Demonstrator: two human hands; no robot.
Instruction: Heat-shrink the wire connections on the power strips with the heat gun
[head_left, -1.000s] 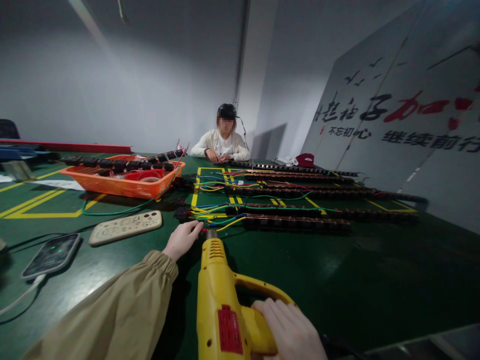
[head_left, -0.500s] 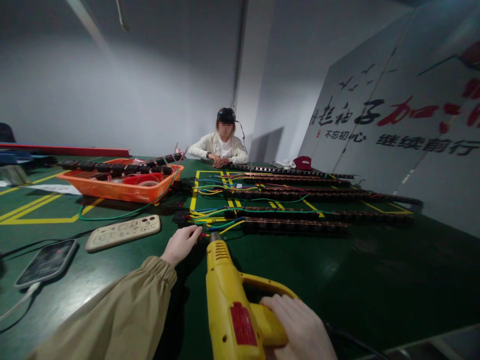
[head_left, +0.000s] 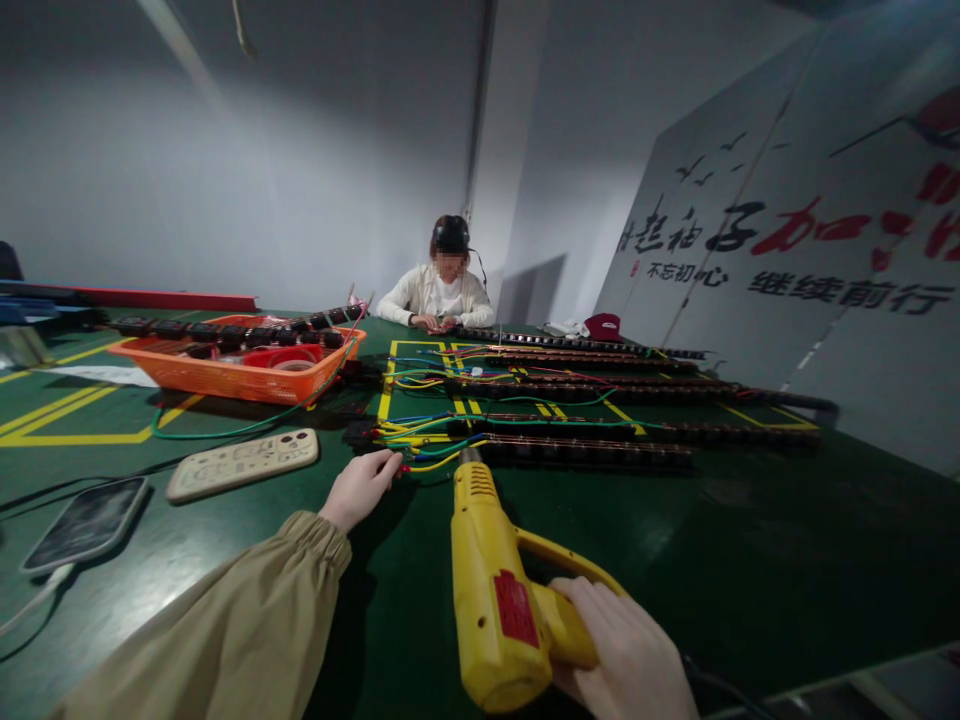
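While parts fill the orange basket (head_left: 232, 378), wires (head_left: 431, 466) lie outside.

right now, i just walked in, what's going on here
The right hand grips a yellow heat gun, its nozzle close to the coloured wires leading to the nearest black strip. The left hand seems to pinch the red end of a yellow wire. Across the green table, a person sits with both hands at the far strip.

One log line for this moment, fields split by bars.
left hand: at red connector | right hand: gripping yellow heat gun | nozzle: beside wires | orange basket: on green table
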